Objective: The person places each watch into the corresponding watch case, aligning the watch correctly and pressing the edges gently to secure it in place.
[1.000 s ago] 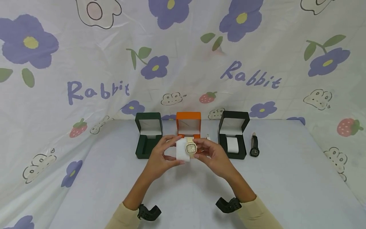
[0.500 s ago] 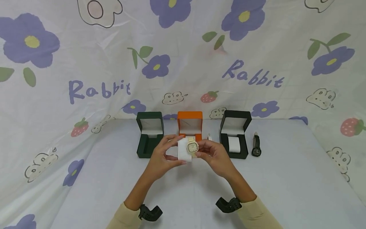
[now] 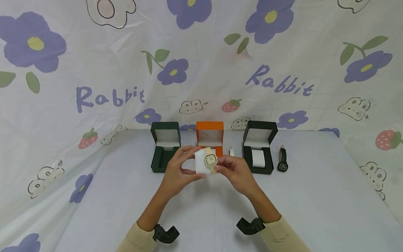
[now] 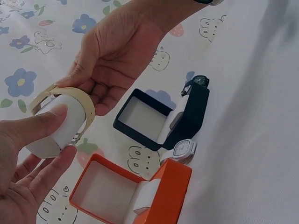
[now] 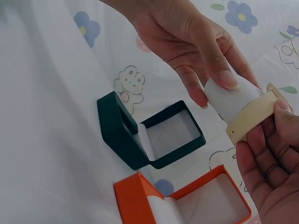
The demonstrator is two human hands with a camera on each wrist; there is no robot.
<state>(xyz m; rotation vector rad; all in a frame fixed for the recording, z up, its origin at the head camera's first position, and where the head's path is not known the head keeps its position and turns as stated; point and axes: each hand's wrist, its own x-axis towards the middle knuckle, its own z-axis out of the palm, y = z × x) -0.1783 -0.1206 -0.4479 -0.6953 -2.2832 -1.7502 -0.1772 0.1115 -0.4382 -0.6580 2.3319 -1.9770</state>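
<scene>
In the head view my left hand (image 3: 176,173) grips a white watch cushion (image 3: 200,164) by its end, fingers above and thumb below. A cream wristwatch (image 3: 210,159) with a squarish face encircles the cushion's right part. My right hand (image 3: 237,174) pinches that watch at its right edge. From the left wrist, the cream strap (image 4: 87,101) shows as a loop around the cushion (image 4: 65,123), with a visible gap at one side. The right wrist view shows the right thumb (image 5: 286,116) on the strap, while the left thumb (image 5: 229,79) presses the cushion. Both hands are above the table.
Behind the hands stand three open watch boxes: green (image 3: 165,148), orange (image 3: 210,129) and black (image 3: 259,148). The black box holds a white cushion (image 3: 258,159). A white watch (image 4: 183,148) lies between the orange and black boxes; a black watch (image 3: 282,161) lies farther right.
The cream watch has slid leftward along the cushion, farther from its right end. Both hands keep their hold and stay in nearly the same place. The head view shifted slightly.
</scene>
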